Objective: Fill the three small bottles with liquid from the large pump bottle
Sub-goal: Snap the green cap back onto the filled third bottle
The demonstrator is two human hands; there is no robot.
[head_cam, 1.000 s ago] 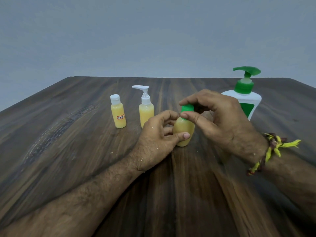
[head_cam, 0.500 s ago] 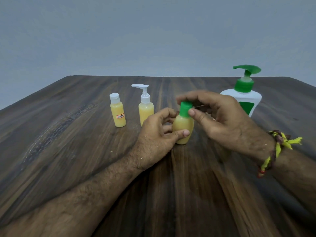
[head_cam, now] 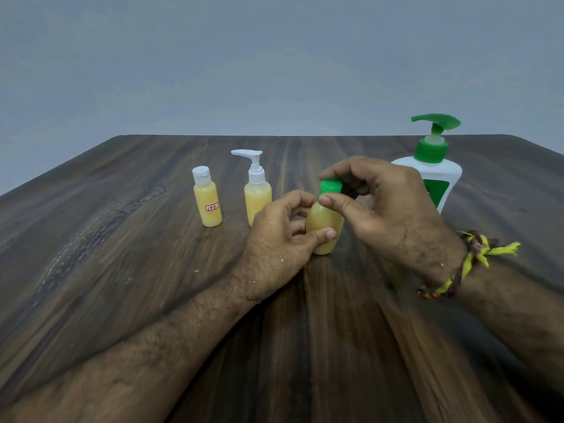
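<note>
While left grip (head_cam: 283,236) holds round bottle (head_cam: 324,227) | right grip (head_cam: 378,206) pinches green cap (head_cam: 330,187)

Yellow-maroon thread wristband (head_cam: 467,264), bare forearms

Our left hand (head_cam: 280,236) comes in from seven o'clock, forearm bare, fingers and thumb curled round the bottle (head_cam: 324,227). Our right hand (head_cam: 384,206) reaches in from four o'clock, thumb and forefinger pinching the cap (head_cam: 330,187), a yellow thread band (head_cam: 467,257) at its wrist.
</note>
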